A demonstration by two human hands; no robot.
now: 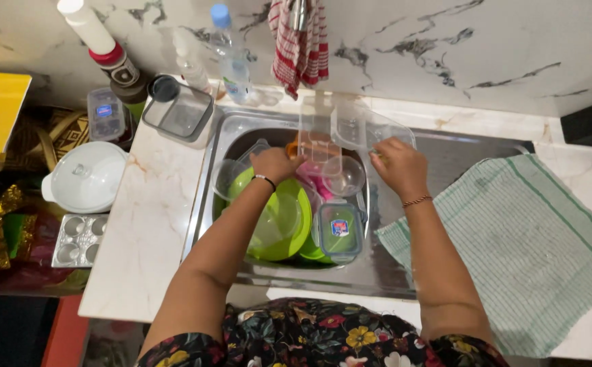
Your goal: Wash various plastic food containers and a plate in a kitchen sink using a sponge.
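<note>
Two bare hands work over a steel sink set into a pale marble counter. Both grip one clear plastic container, held tilted above the basin at about 12 o'clock from the person. Her left hand is closed on its near left edge, and her right hand pinches the rim at the right side. This container looks light and stiff, probably slick when wet, so the rim and corners seem the surest places to hold it.

Below the hands sit a green plate, a small clear bowl and a square lidded box. At 3 o'clock a green checked cloth lies spread on the counter. At 10 o'clock stand an empty clear tub and a water bottle, with a red striped towel hanging at 12. Farther left, off the counter, sit a white lidded dish and a metal mould tray.
</note>
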